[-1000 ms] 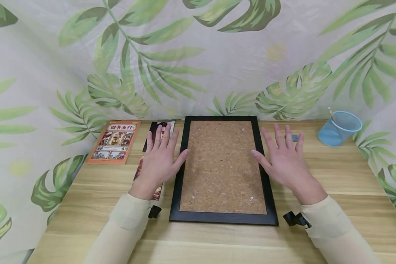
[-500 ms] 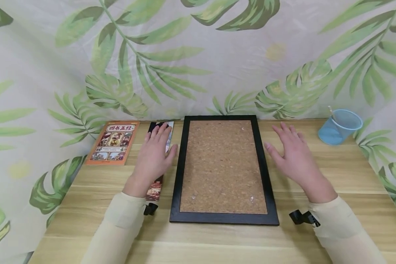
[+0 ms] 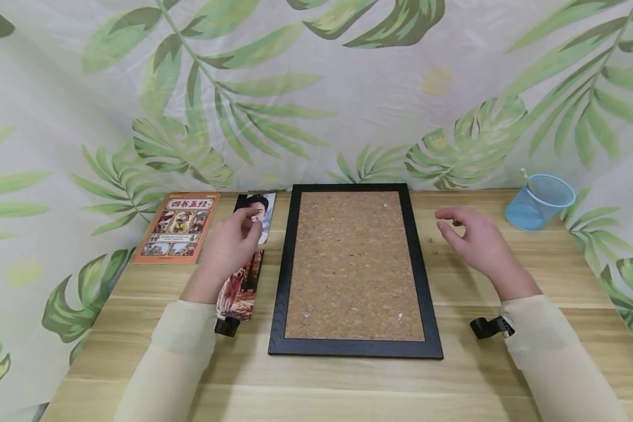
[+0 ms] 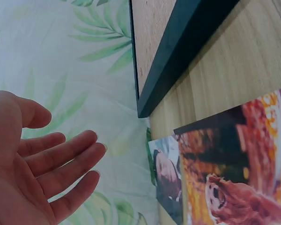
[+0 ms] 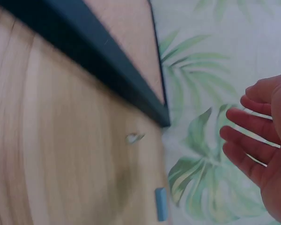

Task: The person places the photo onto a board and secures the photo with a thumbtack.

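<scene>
Head view, centre of the frame: shows a cork board (image 3: pixel 354 266) with a black border, lying flat on the wooden table (image 3: pixel 348 387), long sides running away toward the leafy backdrop (image 3: pixel 295 105), probably set there for equal reach from either side. Near its corners, small clear bits (image 3: pixel 400 317), perhaps pins, too small to tell for sure. Near the border at centre left, left hand (image 3: pixel 224 246) over two pictures, fingers softly bent, thumb near the index finger, gripping nothing. Near the border at centre right, right hand (image 3: pixel 477 240), likewise loosely curled around nothing; backdrop behind the fingers in both wrist views, hence apparently clear of board and table, poised rather than steadying anything. Beside the board, portrait picture (image 3: pixel 261 202) above and dog picture (image 3: pixel 241 287) below, both partly hidden, in one column, seemingly lined up so as to leave the cork uncovered. Farther out, upper left, orange booklet (image 3: pixel 176 228), flat and well apart from the board, perhaps for keeping that working space free. Upper right, upright blue cup (image 3: pixel 540 202) with a thin stick (image 3: pixel 527 180) leaning at its rim, likely out of the arms' way. Lower middle of the right wrist view, blue block (image 5: pixel 161 204) and a tiny pale piece (image 5: pixel 132 138) nearer the border, reason for placement hard to tell.
</scene>
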Available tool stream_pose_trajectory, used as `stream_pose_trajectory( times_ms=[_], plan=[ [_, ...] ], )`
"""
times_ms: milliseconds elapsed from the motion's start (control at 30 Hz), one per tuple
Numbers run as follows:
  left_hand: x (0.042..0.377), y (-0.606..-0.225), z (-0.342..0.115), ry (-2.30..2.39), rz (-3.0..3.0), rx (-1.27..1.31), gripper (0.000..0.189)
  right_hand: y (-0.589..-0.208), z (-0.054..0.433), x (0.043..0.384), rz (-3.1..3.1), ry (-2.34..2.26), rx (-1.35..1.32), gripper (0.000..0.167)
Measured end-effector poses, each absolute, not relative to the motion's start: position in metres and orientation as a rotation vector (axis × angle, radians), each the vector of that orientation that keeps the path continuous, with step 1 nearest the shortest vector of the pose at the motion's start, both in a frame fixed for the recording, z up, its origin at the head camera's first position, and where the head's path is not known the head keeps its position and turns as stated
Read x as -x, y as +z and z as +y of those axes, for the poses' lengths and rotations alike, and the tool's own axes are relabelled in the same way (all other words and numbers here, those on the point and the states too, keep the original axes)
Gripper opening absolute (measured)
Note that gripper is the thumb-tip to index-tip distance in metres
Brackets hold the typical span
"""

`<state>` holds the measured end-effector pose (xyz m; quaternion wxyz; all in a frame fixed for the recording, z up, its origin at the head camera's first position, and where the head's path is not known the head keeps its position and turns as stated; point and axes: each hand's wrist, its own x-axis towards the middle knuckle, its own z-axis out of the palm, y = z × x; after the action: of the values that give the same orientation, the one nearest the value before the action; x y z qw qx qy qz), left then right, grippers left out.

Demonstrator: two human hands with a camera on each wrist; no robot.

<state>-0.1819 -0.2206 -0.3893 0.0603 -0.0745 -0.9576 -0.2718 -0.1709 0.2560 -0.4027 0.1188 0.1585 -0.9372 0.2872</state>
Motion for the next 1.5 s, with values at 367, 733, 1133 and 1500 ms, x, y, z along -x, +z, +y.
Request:
stream_pose_trajectory(
  times_ms=[367, 733, 1133, 1500],
  plan=[
    [0.197, -0.398, -0.24, -0.915, -3.038, 0.094, 0.048, -0.434, 0.274, 0.198, -2.898, 0.929, -0.374, 0.025],
    [0.222, -0.416, -0.268, -0.74, -3.213, -0.067, 0.068, -0.448, 0.282, 0.213, -3.076, 1.044, -0.384, 0.024],
    [0.234, -0.431, -0.267, -0.423, -3.341, -0.258, 0.097, -0.459, 0.285, 0.219, -3.13, 1.184, -0.387, 0.026],
    [0.253, -0.457, -0.287, -0.509, -3.333, -0.262, 0.095, -0.467, 0.285, 0.223, -3.13, 1.136, -0.372, 0.019]
  ],
)
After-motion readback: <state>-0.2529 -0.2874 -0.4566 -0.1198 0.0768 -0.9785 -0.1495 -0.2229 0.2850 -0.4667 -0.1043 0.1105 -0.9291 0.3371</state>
